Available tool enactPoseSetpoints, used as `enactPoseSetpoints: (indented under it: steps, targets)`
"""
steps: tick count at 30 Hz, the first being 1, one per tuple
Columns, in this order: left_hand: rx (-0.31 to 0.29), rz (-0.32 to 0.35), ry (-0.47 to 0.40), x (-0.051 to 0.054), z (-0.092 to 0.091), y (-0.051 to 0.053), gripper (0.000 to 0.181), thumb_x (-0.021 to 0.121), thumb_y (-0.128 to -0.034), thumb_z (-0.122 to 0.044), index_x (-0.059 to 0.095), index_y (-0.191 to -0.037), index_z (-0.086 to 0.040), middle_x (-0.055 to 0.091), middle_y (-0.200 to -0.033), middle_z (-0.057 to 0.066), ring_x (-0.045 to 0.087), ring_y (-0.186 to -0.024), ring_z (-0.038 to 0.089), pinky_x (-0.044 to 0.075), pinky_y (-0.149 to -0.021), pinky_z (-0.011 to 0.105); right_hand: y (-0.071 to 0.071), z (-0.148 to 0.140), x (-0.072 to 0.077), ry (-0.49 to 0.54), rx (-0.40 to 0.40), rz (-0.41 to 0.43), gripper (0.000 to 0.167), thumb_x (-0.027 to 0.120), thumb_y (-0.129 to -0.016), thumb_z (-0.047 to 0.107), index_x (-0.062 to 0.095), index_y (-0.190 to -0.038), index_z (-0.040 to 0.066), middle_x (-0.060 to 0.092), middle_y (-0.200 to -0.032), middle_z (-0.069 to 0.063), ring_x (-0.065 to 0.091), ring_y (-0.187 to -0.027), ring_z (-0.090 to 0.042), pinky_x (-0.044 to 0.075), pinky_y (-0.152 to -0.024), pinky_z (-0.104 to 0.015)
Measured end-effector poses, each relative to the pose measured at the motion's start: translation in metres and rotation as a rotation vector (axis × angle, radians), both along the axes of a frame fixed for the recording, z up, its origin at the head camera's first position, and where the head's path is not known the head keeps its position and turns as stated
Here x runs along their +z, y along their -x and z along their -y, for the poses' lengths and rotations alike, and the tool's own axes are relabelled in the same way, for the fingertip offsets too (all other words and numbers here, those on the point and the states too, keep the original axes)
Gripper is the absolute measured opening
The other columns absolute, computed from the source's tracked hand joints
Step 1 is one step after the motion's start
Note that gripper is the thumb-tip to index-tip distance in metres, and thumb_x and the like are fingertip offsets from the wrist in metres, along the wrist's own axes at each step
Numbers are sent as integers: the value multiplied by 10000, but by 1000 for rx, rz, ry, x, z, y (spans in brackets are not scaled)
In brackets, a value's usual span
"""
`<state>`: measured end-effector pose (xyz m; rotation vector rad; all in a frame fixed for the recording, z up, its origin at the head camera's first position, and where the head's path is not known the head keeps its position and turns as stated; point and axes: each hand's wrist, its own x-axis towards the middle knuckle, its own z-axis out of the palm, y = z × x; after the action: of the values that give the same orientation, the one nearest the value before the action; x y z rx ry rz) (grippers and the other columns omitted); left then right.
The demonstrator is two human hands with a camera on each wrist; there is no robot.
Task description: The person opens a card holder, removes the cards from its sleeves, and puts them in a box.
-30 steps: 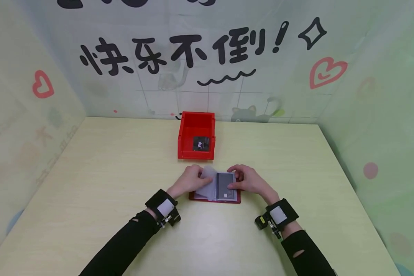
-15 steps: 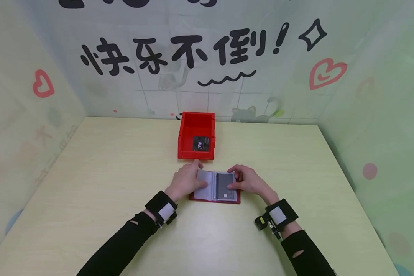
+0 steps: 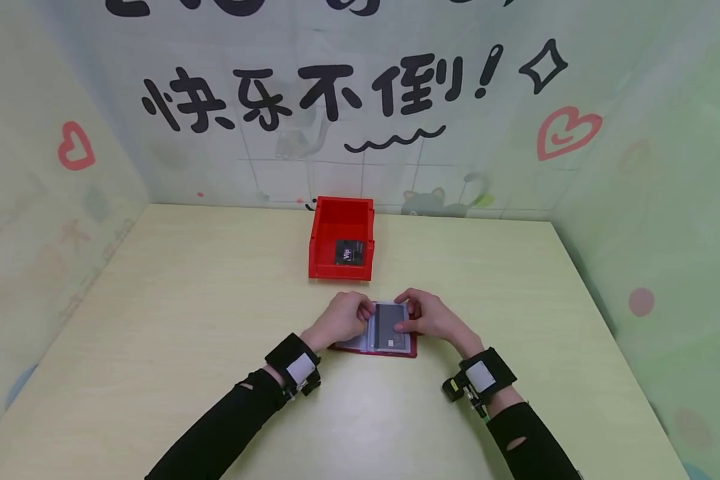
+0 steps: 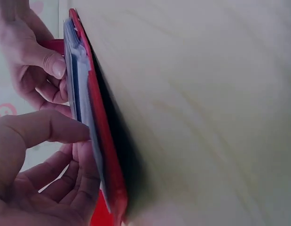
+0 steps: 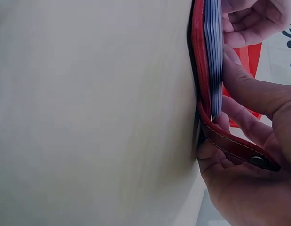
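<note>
Head view had a pale printed backdrop [image 3: 174,40] filling the top and both sides, with chunky black lettering [image 3: 330,71] across it. Below that was a light wood-look surface [image 3: 204,280], and a pair of black sleeves [image 3: 222,427] reached in over it from the near side. Next up, a red bin [image 3: 339,272] sat toward the back. Then the red card holder [image 3: 370,341], spread open at the surface, nearer the person than the bin, clear pockets [image 3: 352,343] facing up. The right grip [image 3: 430,317] had a firm hold of its right side, thumb on top, fingers tucked underneath. The left grip [image 3: 338,319] was curled in by the middle, thumb tip and fingertips close together, but honestly I couldn't tell if a pocket was pinched between them. Both wrists had black bands [image 3: 291,357] on. Getting smaller: right wrist cam caught the holder's strap [image 5: 234,144] poking out toward the palm. A grey card [image 3: 390,327] filled the right-hand pocket, and a black card [image 3: 349,253] marked "Vip" lay in the bin. Tiniest bit was the metal snap [image 5: 258,161] on the strap.
</note>
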<state>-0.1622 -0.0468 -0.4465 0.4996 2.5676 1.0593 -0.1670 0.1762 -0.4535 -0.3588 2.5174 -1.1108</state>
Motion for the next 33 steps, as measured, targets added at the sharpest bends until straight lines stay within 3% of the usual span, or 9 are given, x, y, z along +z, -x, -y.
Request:
enactPoseSetpoints:
  steps: [10,17,24,33]
  targets:
    - [69,37,-54,-3,-2,6,201,674,-951,-163,763,-1057,-18,739,-931,100,590,-823,182,498,-735,258,0,0,-1,0,1,2,487,809,-845,138,592,-1268,31,518,-859,-81,495,-770,-181,406,-646,-261]
    - [67,68,-73,-3,-3,8,209,689,-943,-197,776,-982,-10,740,-836,104,577,-748,171,409,-615,221,0,0,-2,2,3,7,486,806,-850,143,589,-1271,32,510,-849,-73,489,-763,-177,394,-642,-254]
    - [44,110,-56,-1,-4,8,215,726,-923,-243,783,-894,-37,701,-747,67,568,-743,163,377,-602,230,-1,0,-1,10,1,3,481,806,-848,138,591,-1264,28,512,-856,-85,487,-760,-188,394,-653,-274]
    - [72,149,-17,0,-7,8,231,755,-905,-276,759,-828,-59,662,-713,57,555,-760,176,351,-623,258,0,0,-3,0,5,-8,483,805,-849,143,586,-1265,30,509,-854,-62,503,-777,-183,400,-652,-246]
